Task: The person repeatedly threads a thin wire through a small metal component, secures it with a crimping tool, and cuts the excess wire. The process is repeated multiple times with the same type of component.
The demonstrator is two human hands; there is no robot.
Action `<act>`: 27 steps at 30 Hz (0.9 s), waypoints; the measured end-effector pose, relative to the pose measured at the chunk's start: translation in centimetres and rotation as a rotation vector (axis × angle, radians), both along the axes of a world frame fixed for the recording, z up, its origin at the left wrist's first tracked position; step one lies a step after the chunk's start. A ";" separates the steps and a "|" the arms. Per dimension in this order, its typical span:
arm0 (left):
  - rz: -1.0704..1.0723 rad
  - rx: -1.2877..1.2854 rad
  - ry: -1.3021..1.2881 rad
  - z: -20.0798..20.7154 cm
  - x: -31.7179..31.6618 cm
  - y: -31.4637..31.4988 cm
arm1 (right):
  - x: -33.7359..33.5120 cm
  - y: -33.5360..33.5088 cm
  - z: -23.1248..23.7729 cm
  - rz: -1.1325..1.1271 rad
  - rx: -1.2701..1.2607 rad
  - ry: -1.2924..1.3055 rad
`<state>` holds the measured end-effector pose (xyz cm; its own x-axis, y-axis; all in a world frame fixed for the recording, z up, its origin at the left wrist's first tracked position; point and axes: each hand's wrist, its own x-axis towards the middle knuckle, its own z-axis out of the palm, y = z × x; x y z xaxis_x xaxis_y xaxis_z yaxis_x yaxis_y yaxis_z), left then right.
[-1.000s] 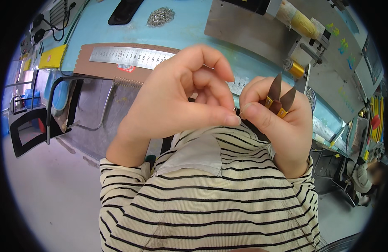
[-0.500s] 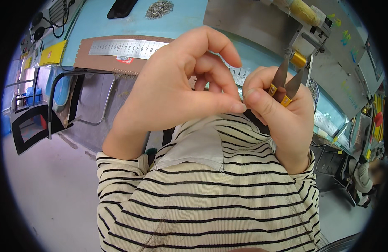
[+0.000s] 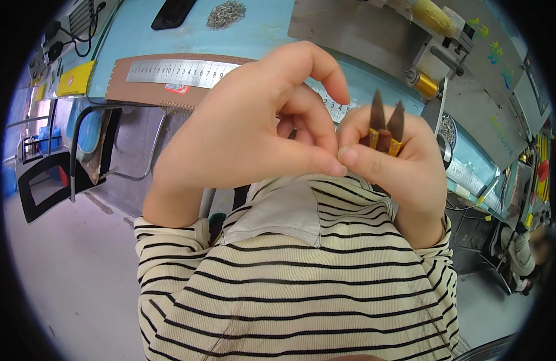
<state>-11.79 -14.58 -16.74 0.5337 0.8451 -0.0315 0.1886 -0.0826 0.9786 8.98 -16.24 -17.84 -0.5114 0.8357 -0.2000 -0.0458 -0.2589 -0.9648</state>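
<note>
My left hand (image 3: 242, 129) is closed in a pinch, its thumb and index fingertips meeting the right hand's fingertips in front of my chest. Whatever lies between those tips is too small or too hidden to name. In my right hand (image 3: 407, 168) a pair of thread snips (image 3: 377, 115) is tucked, with dark pointed blades sticking up apart and yellow parts at their base. Its thumb and index finger are also pressed together beside the left thumb. Behind the hands, a steel ruler (image 3: 175, 72) lies along a brown board (image 3: 124, 89), partly covered by my left hand.
On the light blue tabletop (image 3: 272, 30) are a heap of small metal chain-like pieces (image 3: 225, 15) and a black phone-like object (image 3: 172, 13). A metal machine with a gold thread spool (image 3: 423, 83) stands at right. Chair frames (image 3: 73, 150) are left; another person (image 3: 521, 256) sits far right.
The snips have swung left and more upright as my right hand turned. Both hands have shifted slightly downward and left, with their fingertips still together.
</note>
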 end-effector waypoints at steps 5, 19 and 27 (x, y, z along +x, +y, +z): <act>0.098 -0.199 -0.226 -0.3 0.6 0.1 | 0.2 -0.3 -0.4 -0.093 -0.077 0.201; 0.072 -0.268 -0.732 -3.7 3.4 -2.3 | 1.0 -0.9 -1.0 -0.201 0.053 0.383; 0.129 -0.209 -0.754 -4.0 4.0 -2.5 | 0.6 -1.8 -1.2 -0.311 0.424 0.101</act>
<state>-7.80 -17.12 -20.74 0.3724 0.9182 0.1348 -0.5358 0.0940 0.8391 9.61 -17.99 -19.09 -0.2264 0.9476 0.2254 -0.1560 0.1931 -0.9687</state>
